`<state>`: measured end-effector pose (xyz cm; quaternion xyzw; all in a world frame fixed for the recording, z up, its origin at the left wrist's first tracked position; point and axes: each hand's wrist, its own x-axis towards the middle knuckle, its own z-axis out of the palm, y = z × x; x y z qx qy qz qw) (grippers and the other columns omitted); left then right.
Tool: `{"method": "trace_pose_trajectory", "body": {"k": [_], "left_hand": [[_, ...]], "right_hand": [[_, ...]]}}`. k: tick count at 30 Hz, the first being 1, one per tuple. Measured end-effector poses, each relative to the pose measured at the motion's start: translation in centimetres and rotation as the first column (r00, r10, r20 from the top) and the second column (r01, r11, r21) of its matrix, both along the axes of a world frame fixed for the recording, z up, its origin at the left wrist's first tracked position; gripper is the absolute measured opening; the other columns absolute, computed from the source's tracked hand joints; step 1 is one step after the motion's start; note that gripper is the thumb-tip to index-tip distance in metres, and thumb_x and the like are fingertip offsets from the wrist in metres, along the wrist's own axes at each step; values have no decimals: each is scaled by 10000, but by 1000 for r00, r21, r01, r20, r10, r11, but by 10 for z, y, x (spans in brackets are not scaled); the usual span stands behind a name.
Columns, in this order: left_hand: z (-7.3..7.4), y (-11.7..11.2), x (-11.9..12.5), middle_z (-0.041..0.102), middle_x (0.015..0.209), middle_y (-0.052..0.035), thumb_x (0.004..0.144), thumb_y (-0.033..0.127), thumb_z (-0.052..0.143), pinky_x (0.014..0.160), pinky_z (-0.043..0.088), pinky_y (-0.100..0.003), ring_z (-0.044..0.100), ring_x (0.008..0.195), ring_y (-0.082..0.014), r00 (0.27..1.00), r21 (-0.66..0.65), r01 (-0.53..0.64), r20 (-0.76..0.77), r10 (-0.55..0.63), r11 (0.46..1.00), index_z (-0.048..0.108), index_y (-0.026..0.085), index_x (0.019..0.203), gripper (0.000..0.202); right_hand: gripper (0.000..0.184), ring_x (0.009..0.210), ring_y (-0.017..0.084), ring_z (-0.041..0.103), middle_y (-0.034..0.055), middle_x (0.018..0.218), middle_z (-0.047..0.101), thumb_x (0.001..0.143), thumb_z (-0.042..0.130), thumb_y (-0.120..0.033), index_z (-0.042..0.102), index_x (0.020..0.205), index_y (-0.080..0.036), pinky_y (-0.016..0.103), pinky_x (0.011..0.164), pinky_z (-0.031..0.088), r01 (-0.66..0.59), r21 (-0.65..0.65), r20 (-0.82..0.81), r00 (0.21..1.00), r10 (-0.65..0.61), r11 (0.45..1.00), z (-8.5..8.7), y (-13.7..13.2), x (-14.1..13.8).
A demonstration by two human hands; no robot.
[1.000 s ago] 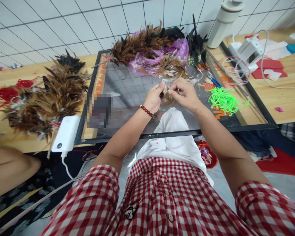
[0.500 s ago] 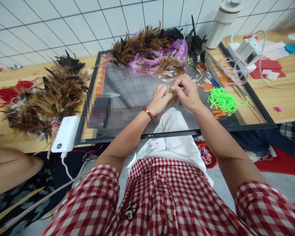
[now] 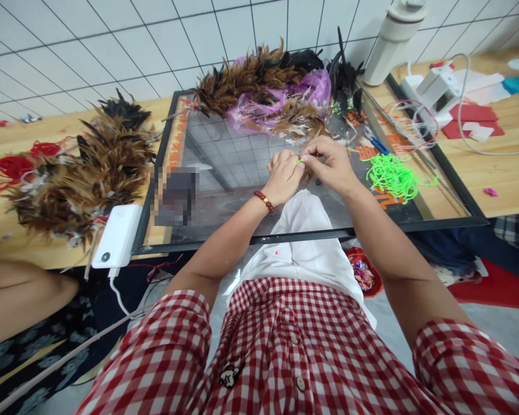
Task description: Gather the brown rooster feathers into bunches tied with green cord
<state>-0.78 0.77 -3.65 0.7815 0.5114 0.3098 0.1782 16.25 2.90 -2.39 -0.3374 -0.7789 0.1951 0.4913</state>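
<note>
My left hand [image 3: 284, 177], a beaded bracelet at its wrist, is closed with its fingers bent over a short bit of bright green cord [image 3: 300, 162]. Thumb and index finger of my right hand [image 3: 332, 167] pinch at the same cord, right against the left fingertips. Brown feathers [image 3: 307, 174] show just under the two hands; whether a finger grips them is hidden. Beyond the hands, more brown feathers [image 3: 298, 118] lie by a purple plastic bag [image 3: 257, 109]. A tangled heap of green cords [image 3: 391, 177] is to the right of my right hand.
The black-framed glass panel [image 3: 225, 167] lies on the wooden table. Blue-handled snips [image 3: 378, 143] rest beside the cords. A feather bundle [image 3: 90, 167] and white power bank [image 3: 116, 236] are at left. A white bottle [image 3: 393, 43] stands behind. Another person's bare limb [image 3: 26, 294] is at lower left.
My left hand has rolled over so its back faces up more, its fingers nearer the right hand. The right hand has shifted slightly down and flattened. The cord is still between them.
</note>
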Motion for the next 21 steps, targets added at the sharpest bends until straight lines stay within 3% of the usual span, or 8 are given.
{"method": "trace_pose_trajectory", "body": {"k": [7, 11, 17, 21], "left_hand": [[-4, 5, -1, 646, 1129, -83, 1036, 591, 334, 1068, 399, -416, 561, 1129, -235, 994, 54, -8, 107, 2, 999, 706, 215, 893, 548], [-6, 15, -5, 650, 1024, -66, 972, 590, 533, 1070, 419, -411, 593, 1087, -226, 970, 76, -15, 242, -4, 997, 754, 222, 789, 467], [-11, 27, -10, 659, 983, -31, 779, 477, 838, 996, 501, -355, 647, 1001, -174, 823, -4, 35, 568, -27, 999, 817, 244, 849, 244], [-15, 28, -10, 676, 995, -30, 739, 353, 878, 1004, 513, -350, 664, 1010, -166, 723, -83, 45, 691, 25, 996, 807, 229, 832, 170]], "right_hand": [[485, 826, 198, 588, 37, 818, 620, 983, 503, -673, 595, 799, -234, 387, 837, 486, 68, 13, 18, 997, -68, 998, -3, 2, 0], [456, 857, 203, 601, 39, 836, 619, 1000, 502, -637, 601, 817, -231, 402, 875, 493, 74, 50, 2, 997, -74, 996, -1, 1, 1], [474, 871, 206, 599, 40, 836, 611, 987, 505, -666, 593, 816, -233, 395, 856, 486, 85, 27, 20, 996, -86, 996, 1, 1, 3], [463, 838, 206, 598, 40, 818, 621, 977, 531, -655, 588, 789, -235, 388, 824, 485, 47, 25, 55, 997, -48, 999, 1, -1, 1]]}}
